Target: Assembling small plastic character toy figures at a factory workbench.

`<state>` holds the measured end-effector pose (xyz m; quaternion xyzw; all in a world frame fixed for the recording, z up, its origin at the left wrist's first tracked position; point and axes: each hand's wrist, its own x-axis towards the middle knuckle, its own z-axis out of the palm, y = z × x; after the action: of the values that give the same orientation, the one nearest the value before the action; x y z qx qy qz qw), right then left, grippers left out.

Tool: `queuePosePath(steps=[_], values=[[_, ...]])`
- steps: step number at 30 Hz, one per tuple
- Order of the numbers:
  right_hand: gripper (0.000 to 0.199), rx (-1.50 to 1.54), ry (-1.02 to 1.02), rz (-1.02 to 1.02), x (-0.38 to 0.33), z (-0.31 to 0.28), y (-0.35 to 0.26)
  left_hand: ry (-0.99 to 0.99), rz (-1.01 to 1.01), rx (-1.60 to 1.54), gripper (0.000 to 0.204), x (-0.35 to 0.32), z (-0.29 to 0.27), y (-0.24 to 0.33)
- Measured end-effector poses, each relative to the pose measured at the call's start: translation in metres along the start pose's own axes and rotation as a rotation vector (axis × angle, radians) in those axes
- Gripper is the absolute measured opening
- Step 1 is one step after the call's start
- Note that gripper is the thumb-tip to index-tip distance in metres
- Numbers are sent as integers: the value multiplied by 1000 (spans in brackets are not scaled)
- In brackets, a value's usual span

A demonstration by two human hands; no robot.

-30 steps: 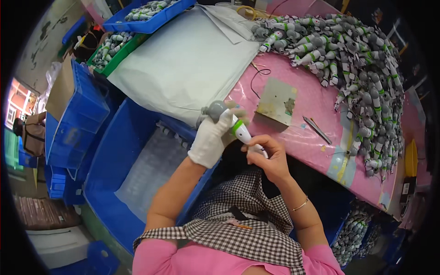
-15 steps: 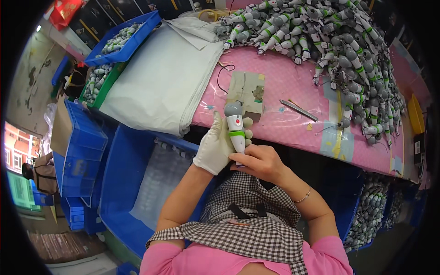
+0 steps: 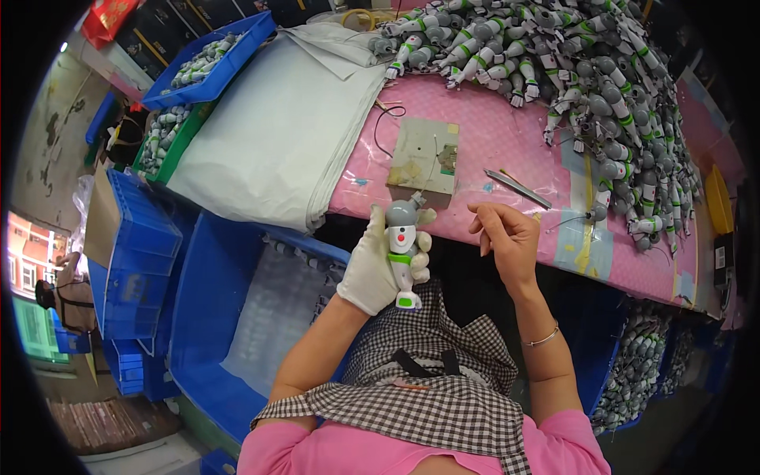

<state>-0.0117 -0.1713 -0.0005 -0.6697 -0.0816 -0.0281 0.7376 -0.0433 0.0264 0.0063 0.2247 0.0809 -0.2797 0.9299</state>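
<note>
My left hand (image 3: 372, 269), in a white glove, is wrapped round a toy robot arm (image 3: 402, 257) just off the table's near edge. The toy arm is white with a grey ball-shaped shoulder at the top, a red dot, a green band and a small white hand at the lower end. To the right of it, my bare right hand (image 3: 508, 239) is raised near the table edge. Its fingers are loosely bent and apart, and I see nothing in them. Beyond the hands lies a grey metal box (image 3: 416, 154) with a cable. Metal tweezers (image 3: 518, 188) rest right of the box.
A large heap of similar toy arms (image 3: 609, 103) covers the far right of the pink table (image 3: 475, 119). White sheets (image 3: 277, 127) lie stacked at left. Blue tray (image 3: 210, 67) and green tray (image 3: 170, 150) hold more parts. A big blue bin (image 3: 206, 293) stands below left.
My right hand has let go of the toy arm's lower end and moved up and right. The toy arm, still in my left hand, has shifted slightly down, uncovering its small hand.
</note>
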Motion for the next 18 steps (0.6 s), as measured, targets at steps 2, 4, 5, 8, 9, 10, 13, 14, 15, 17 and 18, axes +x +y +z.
queuePosePath(steps=[2,4,5,8,9,10,13,14,15,17,18], values=[[17,-16,40,-19,6,-9,2,-58,41,31,64,-1,-4,-3],[17,-123,157,-75,13,-20,11,-68,70,101,57,0,-10,-4],[17,-137,175,-80,20,-29,19,-39,74,144,53,3,-13,-3],[17,-633,312,-184,33,-34,20,74,159,284,46,-10,-20,-2],[17,-620,283,-202,38,-34,22,129,189,300,43,-20,-22,-2],[16,-840,253,-335,47,-41,29,195,240,315,40,-34,-21,-4],[18,-1093,124,-371,86,-80,57,293,100,87,21,-29,-21,-22],[20,-1159,72,-252,92,-88,62,291,88,82,22,-21,-39,-33],[20,-1186,27,-51,99,-112,71,342,52,212,30,-25,-15,-29],[21,-1269,32,-67,92,-100,40,307,122,364,40,-22,-24,-40],[22,-1298,4,-83,87,-104,37,298,150,362,42,-22,-29,-46]])
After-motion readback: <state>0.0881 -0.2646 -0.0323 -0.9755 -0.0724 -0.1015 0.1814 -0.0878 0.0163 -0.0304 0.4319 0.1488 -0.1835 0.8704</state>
